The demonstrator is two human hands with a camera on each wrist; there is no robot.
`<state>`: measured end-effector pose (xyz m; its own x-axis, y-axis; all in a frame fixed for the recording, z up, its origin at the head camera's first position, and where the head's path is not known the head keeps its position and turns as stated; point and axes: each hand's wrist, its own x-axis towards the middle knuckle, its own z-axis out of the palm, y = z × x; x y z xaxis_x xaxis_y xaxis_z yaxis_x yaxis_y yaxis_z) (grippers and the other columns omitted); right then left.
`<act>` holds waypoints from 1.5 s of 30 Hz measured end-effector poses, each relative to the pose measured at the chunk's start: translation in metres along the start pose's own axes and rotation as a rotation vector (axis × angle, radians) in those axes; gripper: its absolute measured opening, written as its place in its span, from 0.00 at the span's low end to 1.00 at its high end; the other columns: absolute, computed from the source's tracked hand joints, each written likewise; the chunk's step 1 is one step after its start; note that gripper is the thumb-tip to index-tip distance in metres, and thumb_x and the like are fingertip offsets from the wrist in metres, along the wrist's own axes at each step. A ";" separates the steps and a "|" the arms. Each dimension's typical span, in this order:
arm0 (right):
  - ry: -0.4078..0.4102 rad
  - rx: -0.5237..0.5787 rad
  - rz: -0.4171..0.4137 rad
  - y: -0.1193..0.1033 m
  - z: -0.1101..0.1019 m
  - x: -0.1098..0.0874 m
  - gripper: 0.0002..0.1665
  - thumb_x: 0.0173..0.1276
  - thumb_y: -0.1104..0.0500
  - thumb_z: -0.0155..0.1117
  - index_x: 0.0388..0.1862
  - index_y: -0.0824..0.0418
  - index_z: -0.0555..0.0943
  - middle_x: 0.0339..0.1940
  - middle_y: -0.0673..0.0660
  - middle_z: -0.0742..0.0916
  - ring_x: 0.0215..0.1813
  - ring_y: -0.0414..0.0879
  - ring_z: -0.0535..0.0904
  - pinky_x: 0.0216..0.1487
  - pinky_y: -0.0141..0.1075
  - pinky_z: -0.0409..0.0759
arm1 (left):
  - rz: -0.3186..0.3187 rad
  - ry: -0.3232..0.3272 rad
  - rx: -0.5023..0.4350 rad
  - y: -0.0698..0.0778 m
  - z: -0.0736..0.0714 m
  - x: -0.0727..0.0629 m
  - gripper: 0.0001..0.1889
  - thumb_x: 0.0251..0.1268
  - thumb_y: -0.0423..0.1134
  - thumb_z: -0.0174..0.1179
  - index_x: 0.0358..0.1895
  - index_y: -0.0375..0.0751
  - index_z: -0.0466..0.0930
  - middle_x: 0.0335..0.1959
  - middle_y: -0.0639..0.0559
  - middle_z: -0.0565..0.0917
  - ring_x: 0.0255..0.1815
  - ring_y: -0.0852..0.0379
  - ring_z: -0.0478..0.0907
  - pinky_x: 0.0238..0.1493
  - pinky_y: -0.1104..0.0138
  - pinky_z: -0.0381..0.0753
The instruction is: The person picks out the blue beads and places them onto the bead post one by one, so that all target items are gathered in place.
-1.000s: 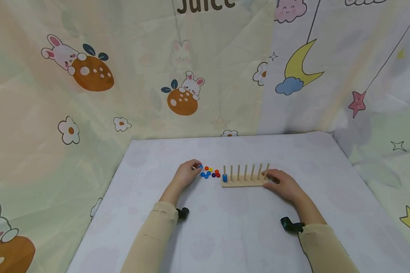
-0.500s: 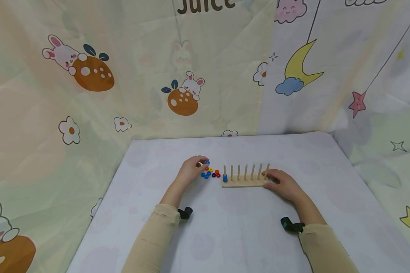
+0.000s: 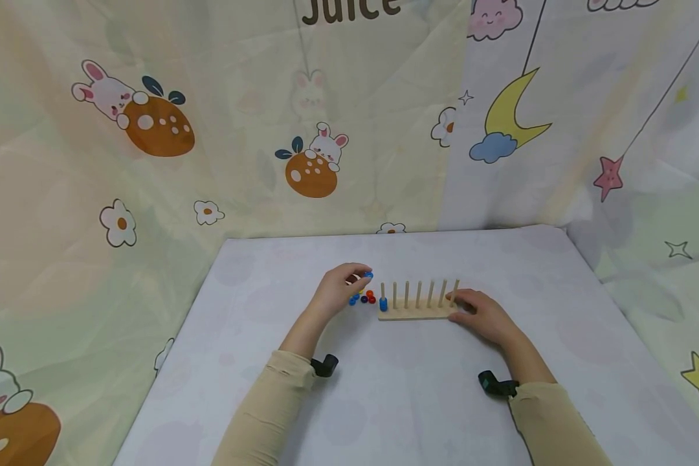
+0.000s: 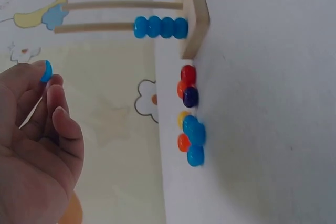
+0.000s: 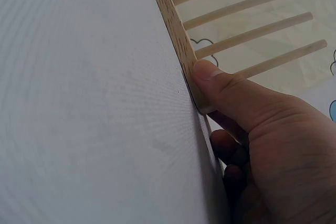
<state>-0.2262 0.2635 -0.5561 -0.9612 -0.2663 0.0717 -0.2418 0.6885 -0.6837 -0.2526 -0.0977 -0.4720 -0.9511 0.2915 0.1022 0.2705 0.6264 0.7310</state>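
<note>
My left hand [image 3: 340, 289] pinches a blue bead [image 4: 47, 71] between thumb and forefinger, raised above the table just left of a wooden peg rack [image 3: 416, 313]. Upright pegs stand in a row along the rack. Several blue beads [image 4: 160, 27] are stacked on its leftmost peg; the other pegs are bare. My right hand [image 3: 483, 314] grips the rack's right end, thumb on the near side of the base as the right wrist view shows. Loose beads [image 4: 195, 132] in blue, red, orange, yellow and dark purple lie beside the rack's left end, partly hidden by my left hand in the head view.
A pale cloth covers the table [image 3: 408, 388]. Behind it hangs a printed curtain [image 3: 378, 129] with rabbits, flowers and a moon. Small black wrist cameras [image 3: 324, 366] sit at both sleeves.
My left hand has lifted the blue bead from the loose beads and carried it up and right toward the rack's left peg. The right hand and rack have stayed still.
</note>
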 end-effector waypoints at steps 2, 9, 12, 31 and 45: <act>-0.002 -0.004 0.001 0.001 0.000 0.000 0.27 0.65 0.45 0.69 0.61 0.51 0.79 0.67 0.59 0.78 0.69 0.61 0.70 0.67 0.59 0.67 | 0.018 -0.008 -0.013 0.005 0.001 -0.001 0.16 0.70 0.52 0.60 0.57 0.57 0.81 0.49 0.59 0.83 0.47 0.58 0.78 0.43 0.66 0.81; -0.008 0.004 0.006 -0.001 -0.001 -0.001 0.27 0.65 0.45 0.69 0.61 0.51 0.79 0.67 0.60 0.78 0.69 0.61 0.70 0.68 0.59 0.67 | 0.066 -0.023 -0.023 0.015 0.005 -0.004 0.15 0.70 0.49 0.61 0.56 0.54 0.81 0.49 0.59 0.83 0.46 0.58 0.78 0.42 0.66 0.81; -0.003 -0.006 0.004 -0.001 -0.001 -0.001 0.27 0.65 0.46 0.69 0.61 0.51 0.79 0.66 0.60 0.78 0.68 0.61 0.71 0.67 0.59 0.68 | 0.066 -0.035 -0.029 0.016 0.008 -0.004 0.15 0.69 0.50 0.61 0.56 0.53 0.82 0.49 0.60 0.83 0.45 0.58 0.78 0.40 0.66 0.80; -0.001 0.001 -0.002 0.000 -0.002 0.000 0.28 0.64 0.47 0.70 0.62 0.52 0.79 0.66 0.61 0.79 0.67 0.60 0.73 0.65 0.58 0.70 | 0.096 -0.066 -0.018 0.012 0.018 -0.003 0.14 0.69 0.48 0.61 0.55 0.53 0.82 0.47 0.59 0.83 0.42 0.61 0.80 0.36 0.68 0.79; -0.007 -0.009 0.007 0.000 -0.001 0.000 0.27 0.65 0.46 0.69 0.61 0.51 0.79 0.66 0.60 0.79 0.67 0.60 0.72 0.66 0.58 0.69 | 0.085 -0.069 -0.027 0.001 0.030 -0.004 0.13 0.69 0.46 0.62 0.54 0.52 0.83 0.48 0.58 0.84 0.45 0.59 0.80 0.43 0.67 0.80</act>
<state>-0.2263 0.2641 -0.5552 -0.9620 -0.2659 0.0616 -0.2359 0.6963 -0.6779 -0.2437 -0.0772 -0.4919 -0.9122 0.3922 0.1190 0.3449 0.5776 0.7399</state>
